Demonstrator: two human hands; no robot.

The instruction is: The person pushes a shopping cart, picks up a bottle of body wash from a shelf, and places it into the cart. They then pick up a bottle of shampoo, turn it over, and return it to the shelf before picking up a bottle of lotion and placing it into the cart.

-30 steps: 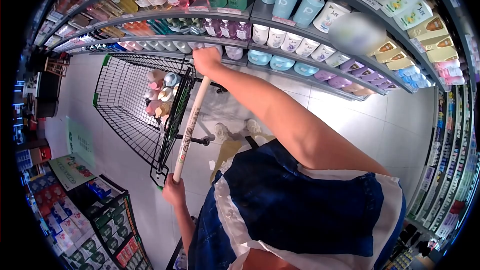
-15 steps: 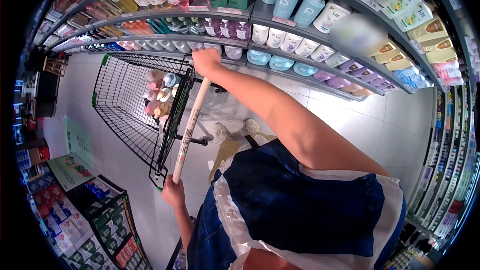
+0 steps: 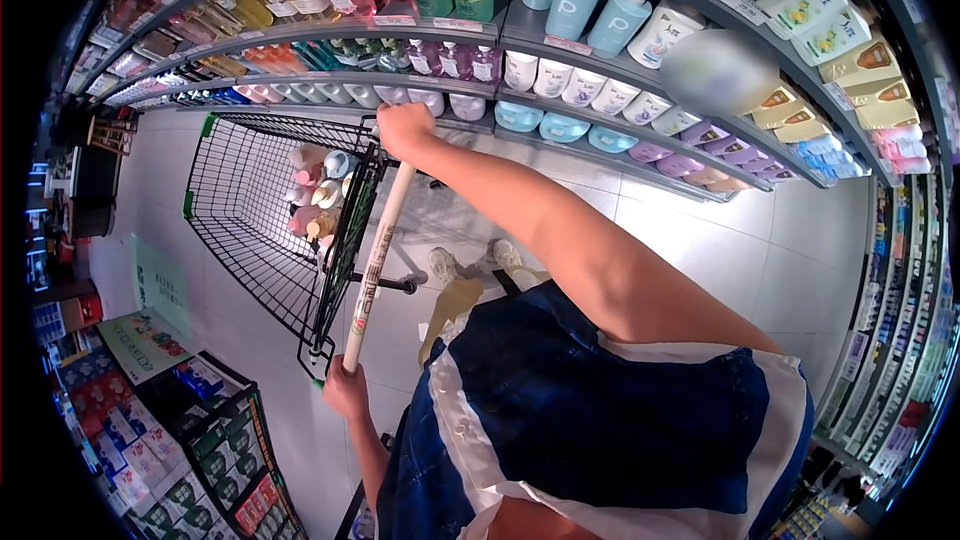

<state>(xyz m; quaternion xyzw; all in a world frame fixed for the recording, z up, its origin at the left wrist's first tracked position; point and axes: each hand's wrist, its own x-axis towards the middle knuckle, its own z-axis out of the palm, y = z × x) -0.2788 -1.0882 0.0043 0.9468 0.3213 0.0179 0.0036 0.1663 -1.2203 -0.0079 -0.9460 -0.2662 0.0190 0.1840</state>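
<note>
Some floor (image 3: 225, 312) separates cart (image 3: 352, 225) from display rack (image 3: 228, 374).

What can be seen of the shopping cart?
The shopping cart has a black, metal-looking wire basket with green corner pieces at its far end and a pale handle bearing dark printed characters. It stands upright on the tiled floor alongside the shelves. Several bottles sit bunched toward its near end. The right grip and left grip close around the handle near opposite ends.
</note>
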